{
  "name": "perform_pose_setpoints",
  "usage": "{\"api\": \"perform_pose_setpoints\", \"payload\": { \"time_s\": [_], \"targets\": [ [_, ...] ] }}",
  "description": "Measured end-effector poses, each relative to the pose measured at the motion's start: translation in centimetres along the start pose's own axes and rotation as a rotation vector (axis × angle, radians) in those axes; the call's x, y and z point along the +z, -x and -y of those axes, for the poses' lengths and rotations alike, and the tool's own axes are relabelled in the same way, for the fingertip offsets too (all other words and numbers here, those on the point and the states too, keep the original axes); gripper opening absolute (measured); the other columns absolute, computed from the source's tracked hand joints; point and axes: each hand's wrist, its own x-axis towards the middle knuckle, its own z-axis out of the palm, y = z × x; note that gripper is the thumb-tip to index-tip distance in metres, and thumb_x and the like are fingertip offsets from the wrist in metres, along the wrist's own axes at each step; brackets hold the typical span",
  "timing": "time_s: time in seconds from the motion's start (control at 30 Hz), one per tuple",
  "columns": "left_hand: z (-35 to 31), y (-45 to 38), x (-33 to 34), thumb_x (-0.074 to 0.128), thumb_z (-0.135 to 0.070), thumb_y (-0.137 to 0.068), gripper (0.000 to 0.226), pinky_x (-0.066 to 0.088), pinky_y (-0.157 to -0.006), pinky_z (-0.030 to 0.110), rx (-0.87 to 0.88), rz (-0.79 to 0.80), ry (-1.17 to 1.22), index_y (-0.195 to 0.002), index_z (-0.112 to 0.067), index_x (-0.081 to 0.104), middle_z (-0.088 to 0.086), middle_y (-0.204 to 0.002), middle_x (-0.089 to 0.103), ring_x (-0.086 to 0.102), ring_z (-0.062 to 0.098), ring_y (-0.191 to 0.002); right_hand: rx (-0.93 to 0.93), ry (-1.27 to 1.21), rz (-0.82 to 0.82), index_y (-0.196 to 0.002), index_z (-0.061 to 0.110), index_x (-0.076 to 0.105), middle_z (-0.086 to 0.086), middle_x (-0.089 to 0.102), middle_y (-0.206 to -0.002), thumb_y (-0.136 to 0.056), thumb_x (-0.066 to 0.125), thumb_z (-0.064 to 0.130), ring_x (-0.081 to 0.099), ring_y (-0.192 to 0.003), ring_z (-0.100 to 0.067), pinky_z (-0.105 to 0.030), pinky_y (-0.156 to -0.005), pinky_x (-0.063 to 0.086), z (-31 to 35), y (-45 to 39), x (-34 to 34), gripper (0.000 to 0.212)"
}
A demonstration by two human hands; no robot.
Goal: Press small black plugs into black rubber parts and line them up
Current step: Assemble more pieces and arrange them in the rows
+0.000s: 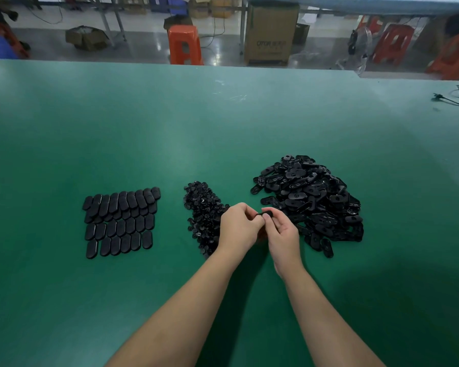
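Green matting covers the table (223,123), smooth and faintly glossy, and on it we see three groups of matte black pieces: flat, round-ended oval rubber parts lined up in overlapping rows (121,221) at left, a loose pile of small plugs (203,207) at centre, and a heaped pile of unassembled oval parts (310,200) at right. Just above the table between the two piles, our left hand (237,226) and right hand (282,233) meet with forearms converging, fingers curled, and pinch a single oval rubber part (266,214) between thumbs and fingertips.
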Motion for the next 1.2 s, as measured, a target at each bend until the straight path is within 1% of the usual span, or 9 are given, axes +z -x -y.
{"api": "perform_pose_setpoints", "payload": {
  "time_s": [0.4, 0.5, 0.57, 0.67, 0.8, 0.9, 1.0, 1.1, 1.2],
  "targets": [
    [0.1, 0.4, 0.4, 0.068, -0.023, -0.086, 0.011, 0.037, -0.05, 0.008, 0.033, -0.042, -0.004, -0.078, -0.022, 0.061, -0.011, -0.074, 0.062, 0.054, 0.0, -0.065, -0.005, 0.009, 0.003, -0.105, 0.014, 0.07, -0.004, 0.078, -0.1, -0.101, 0.059, 0.008, 0.071, -0.094, -0.012, -0.022, -0.082, 0.057, -0.2, -0.1, -0.1, 0.013],
    [0.1, 0.6, 0.3, 0.066, -0.022, -0.087, 0.009, 0.035, -0.052, 0.01, 0.066, -0.048, -0.032, -0.081, -0.019, 0.062, -0.011, -0.075, 0.061, 0.054, 0.0, -0.067, -0.015, 0.006, -0.001, -0.104, 0.013, 0.069, -0.004, 0.078, -0.1, -0.101, 0.06, 0.008, 0.071, -0.094, -0.012, -0.022, -0.082, 0.056, -0.2, -0.1, -0.1, 0.012],
    [0.2, 0.6, 0.1, 0.064, -0.021, -0.089, 0.006, 0.037, -0.057, 0.011, 0.098, -0.042, -0.047, -0.084, -0.017, 0.063, -0.01, -0.078, 0.062, 0.054, 0.001, -0.07, -0.031, 0.018, -0.005, -0.103, 0.014, 0.069, -0.002, 0.077, -0.097, -0.101, 0.06, 0.009, 0.071, -0.091, -0.01, -0.021, -0.078, 0.056, -0.3, -0.1, 0.0, 0.011],
    [0.0, 0.8, 0.2, 0.061, -0.018, -0.091, 0.005, 0.046, -0.068, 0.022, 0.138, -0.018, -0.079, -0.093, -0.015, 0.065, -0.005, -0.087, 0.066, 0.059, 0.011, -0.079, -0.054, 0.048, -0.017, -0.1, 0.019, 0.068, 0.006, 0.076, -0.089, -0.101, 0.06, 0.01, 0.069, -0.084, -0.004, -0.017, -0.071, 0.054, -0.4, -0.2, -0.1, 0.012],
    [0.0, 1.1, 0.7, 0.059, -0.015, -0.093, 0.007, 0.052, -0.079, 0.034, 0.174, -0.006, -0.155, -0.099, -0.014, 0.062, 0.0, -0.095, 0.066, 0.06, 0.018, -0.086, -0.057, 0.069, -0.009, -0.098, 0.021, 0.067, 0.01, 0.076, -0.089, -0.101, 0.059, 0.009, 0.069, -0.085, -0.003, -0.016, -0.073, 0.053, -0.6, -0.4, -0.4, 0.015],
    [0.3, 1.2, 1.0, 0.058, -0.014, -0.095, 0.011, 0.052, -0.082, 0.037, 0.206, -0.013, -0.192, -0.105, -0.012, 0.061, 0.002, -0.099, 0.065, 0.061, 0.021, -0.092, -0.055, 0.086, -0.007, -0.097, 0.022, 0.067, 0.007, 0.076, -0.089, -0.1, 0.06, 0.009, 0.07, -0.086, -0.005, -0.018, -0.074, 0.053, -0.8, -0.5, -0.3, 0.016],
    [0.5, 1.2, 0.9, 0.055, -0.014, -0.097, 0.025, 0.052, -0.087, 0.038, 0.292, -0.046, -0.253, -0.122, -0.013, 0.058, 0.004, -0.111, 0.066, 0.063, 0.023, -0.101, -0.044, 0.077, -0.002, -0.098, 0.022, 0.069, 0.008, 0.077, -0.092, -0.101, 0.059, 0.009, 0.071, -0.088, -0.004, -0.017, -0.074, 0.054, -0.8, -0.6, -0.2, 0.017],
    [1.1, 1.2, 0.4, 0.051, -0.023, -0.1, 0.021, 0.052, -0.078, 0.038, 0.403, -0.079, -0.405, -0.117, -0.016, 0.059, 0.002, -0.106, 0.064, 0.064, 0.025, -0.093, -0.031, 0.056, 0.01, -0.099, 0.023, 0.071, 0.006, 0.077, -0.093, -0.102, 0.057, 0.011, 0.07, -0.083, -0.004, -0.017, -0.069, 0.054, -0.5, -0.4, -0.1, 0.019],
    [2.1, 1.1, -1.0, 0.058, -0.028, -0.096, 0.018, 0.051, -0.068, 0.035, 0.482, -0.179, -0.521, -0.108, -0.017, 0.066, -0.001, -0.1, 0.064, 0.064, 0.023, -0.083, -0.014, 0.062, 0.014, -0.106, 0.026, 0.071, 0.004, 0.074, -0.084, -0.104, 0.054, 0.015, 0.063, -0.066, -0.009, -0.023, -0.056, 0.053, -0.3, -0.1, 0.1, 0.02]
  ]
}}
